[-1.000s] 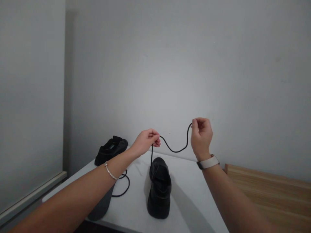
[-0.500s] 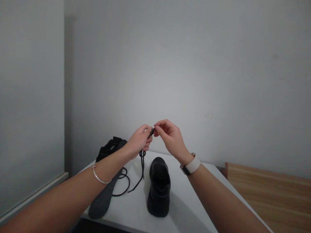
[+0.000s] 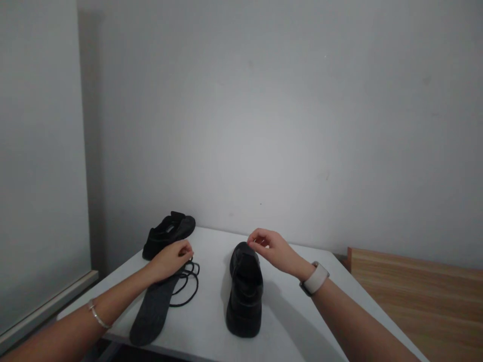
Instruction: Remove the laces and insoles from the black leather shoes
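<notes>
My left hand [image 3: 171,259] is closed over the loops of a black shoelace [image 3: 197,286], its fingers curled at the lace's upper end. Below that hand lies a dark grey insole [image 3: 153,311], partly covered by the wrist. Upright on the white table stands a black shoe [image 3: 244,306], heel toward me and toe toward the wall. Thumb and forefinger of my right hand [image 3: 269,247] meet in a pinch beside the shoe's tongue and toe; whether anything is between them is too small to make out.
A second black shoe [image 3: 169,231] rests at the back left of the white table [image 3: 209,327]. Behind is a grey wall [image 3: 241,125]. A wooden board [image 3: 415,296] stands to the right of the table, and a pale panel [image 3: 41,151] rises at the left.
My hands have parted. The left went down and left with the black lace, which now lies by the insole. The right let go of the lace and came down to the near shoe.
</notes>
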Motion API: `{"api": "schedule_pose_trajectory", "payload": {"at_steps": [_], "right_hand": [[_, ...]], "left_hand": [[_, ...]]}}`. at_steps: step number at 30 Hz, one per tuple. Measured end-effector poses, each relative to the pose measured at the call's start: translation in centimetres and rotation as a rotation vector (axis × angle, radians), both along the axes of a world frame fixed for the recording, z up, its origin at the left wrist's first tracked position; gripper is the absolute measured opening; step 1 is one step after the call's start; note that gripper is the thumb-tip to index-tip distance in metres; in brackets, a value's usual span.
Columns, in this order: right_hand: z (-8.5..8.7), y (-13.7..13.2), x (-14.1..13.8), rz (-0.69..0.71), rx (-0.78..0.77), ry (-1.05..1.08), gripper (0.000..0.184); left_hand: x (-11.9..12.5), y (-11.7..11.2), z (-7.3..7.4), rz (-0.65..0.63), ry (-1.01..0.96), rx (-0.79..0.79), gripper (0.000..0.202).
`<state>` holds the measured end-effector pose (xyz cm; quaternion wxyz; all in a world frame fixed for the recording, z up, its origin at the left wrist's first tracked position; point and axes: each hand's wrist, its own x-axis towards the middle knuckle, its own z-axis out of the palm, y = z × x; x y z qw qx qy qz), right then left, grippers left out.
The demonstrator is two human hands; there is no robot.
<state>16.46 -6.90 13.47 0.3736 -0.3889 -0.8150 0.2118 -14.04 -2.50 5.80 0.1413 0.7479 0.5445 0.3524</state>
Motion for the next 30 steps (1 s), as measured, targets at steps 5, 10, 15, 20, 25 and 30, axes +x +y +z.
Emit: {"api": "schedule_pose_trajectory", "payload": {"at_steps": [5,10,15,20,25,30], "right_hand": [[-1.5,-0.2,0.7,0.0,0.054,-0.299,0.02],[-2.6,-0.2,0.6,-0.069,0.096,-0.456,0.038],[-3.9,0.0,1.4,-0.126,0.011,-0.289,0.034],[-5.3,-0.2,2.3,-0.134,-0.04,-0.032,0.028],[-6.7,0.3,3.4,-0.154,-0.149,0.169,0.019],[-7.3,0.6,3.8,-0.174,-0.16,0.237,0.012]], "left_hand": [[3.2,-1.9,0.7,-0.044,0.148,0.229,0.027],[10.0,-3.6,3.3,-0.439,0.166,0.246,0.033],[14.4,-2.2,3.5,-0.498,0.376,0.059,0.07],[15.7,-1.2,3.3,-0.432,0.623,0.094,0.059],[15.0,-0.2,3.1,-0.479,0.407,0.151,0.024],[14.3,3.2,2.0,-0.46,-0.266,-0.171,0.033]]}}
